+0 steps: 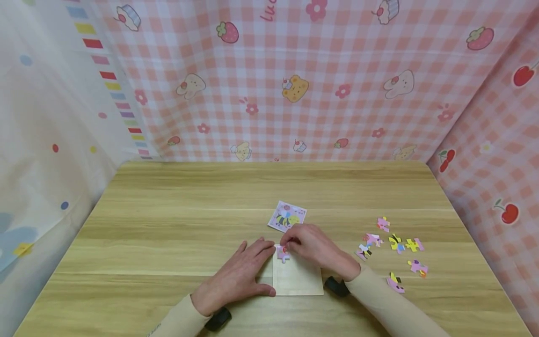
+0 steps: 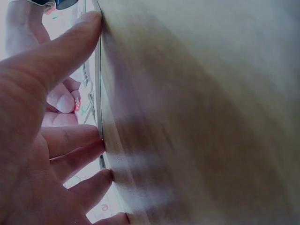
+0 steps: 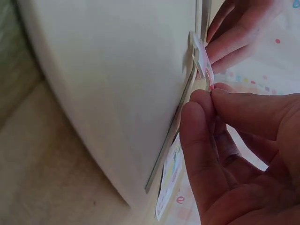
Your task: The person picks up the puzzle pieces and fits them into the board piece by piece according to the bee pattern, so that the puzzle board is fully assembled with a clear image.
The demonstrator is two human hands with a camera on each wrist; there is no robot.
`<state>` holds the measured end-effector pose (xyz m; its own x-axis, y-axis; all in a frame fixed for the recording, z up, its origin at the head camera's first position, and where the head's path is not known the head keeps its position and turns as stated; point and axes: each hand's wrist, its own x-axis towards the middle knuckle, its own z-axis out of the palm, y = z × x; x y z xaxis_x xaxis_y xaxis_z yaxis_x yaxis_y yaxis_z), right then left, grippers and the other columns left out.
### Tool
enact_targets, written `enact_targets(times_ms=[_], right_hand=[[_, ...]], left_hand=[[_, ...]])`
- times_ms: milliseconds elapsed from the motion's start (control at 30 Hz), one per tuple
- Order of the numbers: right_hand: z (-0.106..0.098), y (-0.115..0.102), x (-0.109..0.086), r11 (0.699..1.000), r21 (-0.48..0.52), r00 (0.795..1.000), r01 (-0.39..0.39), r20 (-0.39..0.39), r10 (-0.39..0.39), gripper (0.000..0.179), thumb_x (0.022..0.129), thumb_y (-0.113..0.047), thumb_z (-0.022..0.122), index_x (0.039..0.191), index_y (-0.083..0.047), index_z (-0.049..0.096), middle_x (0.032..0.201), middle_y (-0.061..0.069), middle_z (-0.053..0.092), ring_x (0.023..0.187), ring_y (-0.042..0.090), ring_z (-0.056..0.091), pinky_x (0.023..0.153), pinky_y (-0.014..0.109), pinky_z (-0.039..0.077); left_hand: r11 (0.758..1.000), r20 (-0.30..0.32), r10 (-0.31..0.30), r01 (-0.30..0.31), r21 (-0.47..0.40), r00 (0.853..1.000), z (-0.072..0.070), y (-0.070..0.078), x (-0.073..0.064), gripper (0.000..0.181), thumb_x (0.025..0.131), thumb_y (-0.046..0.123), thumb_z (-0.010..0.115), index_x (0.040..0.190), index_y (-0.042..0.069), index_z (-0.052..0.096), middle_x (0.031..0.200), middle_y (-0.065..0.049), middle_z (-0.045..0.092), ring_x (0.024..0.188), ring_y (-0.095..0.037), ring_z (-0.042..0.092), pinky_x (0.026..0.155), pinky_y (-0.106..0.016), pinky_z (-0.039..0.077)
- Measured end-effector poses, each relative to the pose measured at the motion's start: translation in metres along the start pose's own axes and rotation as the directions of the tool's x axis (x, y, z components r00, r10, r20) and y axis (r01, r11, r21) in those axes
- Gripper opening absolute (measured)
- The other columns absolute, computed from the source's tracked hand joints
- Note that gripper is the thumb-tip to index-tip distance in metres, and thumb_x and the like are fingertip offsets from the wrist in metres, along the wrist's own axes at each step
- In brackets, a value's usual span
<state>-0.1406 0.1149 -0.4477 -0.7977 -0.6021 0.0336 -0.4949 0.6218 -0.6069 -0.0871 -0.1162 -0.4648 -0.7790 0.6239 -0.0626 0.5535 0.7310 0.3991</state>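
Note:
A pale wooden puzzle board (image 1: pixel 299 281) lies on the table before me. Between thumb and forefinger, my right hand (image 1: pixel 313 245) pinches a pink jigsaw piece (image 1: pixel 282 255) at the board's upper left corner. From the right wrist view, this piece (image 3: pixel 202 60) looks tilted against the raised rim, its red-marked end between the fingertips. My left hand (image 1: pixel 233 281) rests along the board's left side, fingertips at the upper corner and thumb at the lower one. Its fingers are spread and fairly straight, touching the edge in the left wrist view.
Just beyond the board lies a square picture card (image 1: pixel 288 216) with a bee on it. Several loose jigsaw pieces, among them a yellow and black one (image 1: pixel 396 243), are scattered at the right. A checked cloth (image 1: pixel 269 117) hangs behind the table.

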Motion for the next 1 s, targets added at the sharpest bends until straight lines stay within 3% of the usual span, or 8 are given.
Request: enact_targets(times_ms=[300,533,667,800,900,1000], right_hand=[[0.001,-0.001,-0.001,0.999,0.0,0.999,-0.045,0.012,0.045,0.012,0.093,-0.001,0.073,0.095,-0.011,0.079,0.089,-0.006,0.073,0.08,0.005,0.059,0.074,0.026,0.05],[-0.003,-0.002,-0.01,0.996,-0.082,0.999,-0.022,-0.029,0.02,0.012,0.094,-0.002,0.071,0.097,-0.01,0.079,0.092,-0.003,0.074,0.085,0.01,0.065,0.079,0.032,0.055],[-0.006,-0.001,-0.016,0.971,-0.204,0.991,0.125,-0.021,-0.132,0.013,0.093,0.0,0.071,0.102,-0.006,0.079,0.102,0.003,0.076,0.096,0.017,0.071,0.086,0.036,0.058],[-0.009,0.0,-0.025,0.884,-0.351,0.949,0.308,0.048,-0.311,0.019,0.093,-0.003,0.073,0.11,-0.006,0.079,0.119,0.007,0.074,0.115,0.026,0.068,0.098,0.045,0.055],[-0.012,-0.001,-0.033,0.868,-0.368,0.943,0.334,0.115,-0.314,0.027,0.095,-0.012,0.073,0.122,-0.008,0.076,0.131,0.006,0.071,0.13,0.032,0.06,0.105,0.054,0.049],[-0.013,-0.003,-0.04,0.884,-0.353,0.95,0.306,0.176,-0.259,0.036,0.098,-0.022,0.071,0.133,-0.011,0.071,0.14,0.001,0.066,0.141,0.034,0.05,0.11,0.062,0.042]], left_hand=[[1.0,0.0,0.002,-0.002,0.007,1.0,0.0,0.001,0.0,0.093,0.081,0.054,0.084,0.149,0.001,0.051,0.156,-0.011,0.046,0.15,-0.034,0.036,0.117,-0.066,0.03],[1.0,0.01,-0.001,0.001,0.009,1.0,-0.002,0.001,0.0,0.092,0.081,0.053,0.085,0.149,0.001,0.051,0.156,-0.01,0.046,0.149,-0.034,0.037,0.117,-0.065,0.03],[1.0,0.013,-0.002,0.002,0.01,1.0,-0.001,0.001,0.0,0.092,0.081,0.054,0.084,0.149,0.001,0.051,0.156,-0.01,0.046,0.149,-0.034,0.036,0.117,-0.065,0.03],[1.0,0.021,-0.001,0.001,0.015,1.0,-0.001,0.0,0.0,0.092,0.081,0.054,0.084,0.149,0.001,0.051,0.156,-0.01,0.045,0.15,-0.033,0.036,0.117,-0.065,0.03],[1.0,0.023,-0.002,0.002,0.028,1.0,-0.001,0.0,0.0,0.092,0.081,0.055,0.084,0.149,0.001,0.051,0.156,-0.01,0.046,0.149,-0.033,0.037,0.117,-0.065,0.031],[0.999,0.024,-0.007,0.006,0.035,1.0,-0.001,0.0,0.001,0.093,0.081,0.055,0.084,0.149,0.001,0.051,0.156,-0.011,0.046,0.149,-0.033,0.037,0.117,-0.065,0.031]])
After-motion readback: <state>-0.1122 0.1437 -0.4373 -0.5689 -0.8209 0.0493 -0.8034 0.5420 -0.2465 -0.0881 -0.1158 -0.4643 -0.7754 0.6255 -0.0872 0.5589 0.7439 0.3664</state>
